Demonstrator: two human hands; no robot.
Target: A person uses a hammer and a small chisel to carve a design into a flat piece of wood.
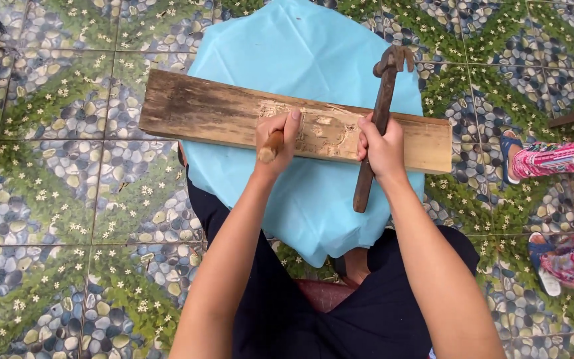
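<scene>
The plank (220, 113) lies lengthwise left to right across the blue cloth (300, 40). The left hand (276, 143) grips a chisel (270, 147); the right hand (381, 147) grips a hammer (383, 93), head pointing away.

Light blue cloth (313, 53), patterned pebble-and-flower floor tiles (54, 199), perhaps sandalled feet (546, 266)

Home patio: pebble-and-flower patterned floor tiles (54, 199), sandalled feet (539, 259).

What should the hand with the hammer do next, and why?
Probably bring the hammer down onto the wooden handle in the left hand. The right hand holds it raised, and the plank shows carving under the hands.
</scene>
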